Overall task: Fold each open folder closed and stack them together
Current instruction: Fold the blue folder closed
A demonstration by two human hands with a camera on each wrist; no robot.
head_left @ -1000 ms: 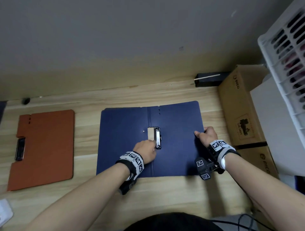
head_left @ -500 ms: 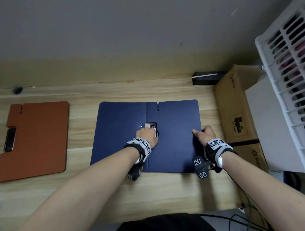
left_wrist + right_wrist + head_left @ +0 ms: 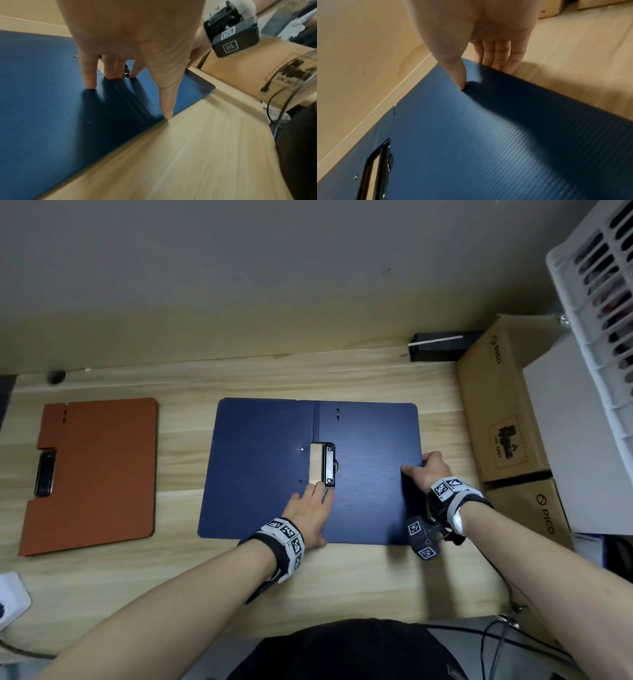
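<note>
A dark blue folder (image 3: pixel 267 474) lies open and flat on the wooden desk (image 3: pixel 342 583), with a black clip (image 3: pixel 329 464) at its spine. My left hand (image 3: pixel 318 491) presses straight fingers (image 3: pixel 89 81) on the spine just in front of the clip, the thumb at the folder's near edge. My right hand (image 3: pixel 416 469) pinches the blue folder's right edge, thumb (image 3: pixel 458 79) on top and fingers underneath. An orange folder (image 3: pixel 99 474) lies closed at the left, its clip (image 3: pixel 44 474) on its left side, away from both hands.
Cardboard boxes (image 3: pixel 503 405) stand against the desk's right side, with a white slatted basket (image 3: pixel 599 285) above them. A black box (image 3: pixel 442 347) sits at the back by the wall. A white object (image 3: pixel 10 597) lies at the left edge. Cables (image 3: pixel 496 642) hang at the bottom right.
My left hand went forward onto the clip, then drew back and flattened on the spine in front of it. The right hand has kept its hold on the right edge.
</note>
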